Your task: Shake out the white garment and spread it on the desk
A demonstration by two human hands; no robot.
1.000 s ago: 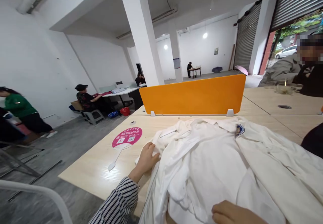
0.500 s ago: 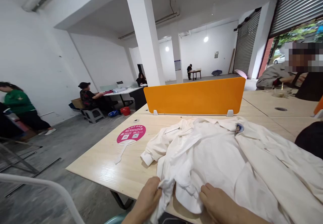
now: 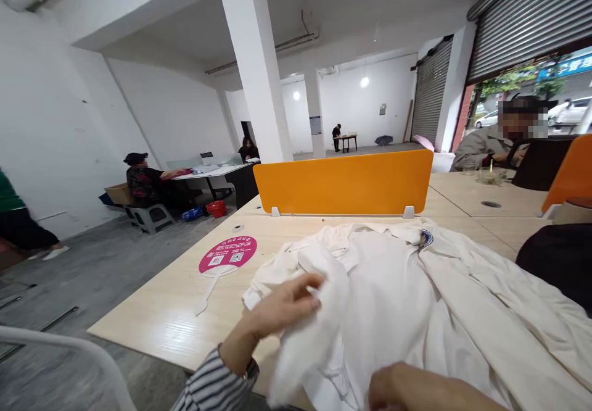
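The left hand (image 3: 282, 306) has its grip closed on a raised fold of the white jacket (image 3: 416, 300). The right hand (image 3: 407, 389) rests on the jacket's near edge, its grip unclear. The jacket lies spread across the tabletop (image 3: 176, 312), with a pink fan (image 3: 226, 255) lying nearby.

right hand (image 3: 416, 389): cut by bottom edge, grip unclear | white garment (image 3: 439, 312): runs off right edge

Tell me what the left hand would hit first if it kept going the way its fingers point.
Most likely only more of the white cloth jacket that the left hand already pinches; its fingers point right across the garment, though depth is unclear.
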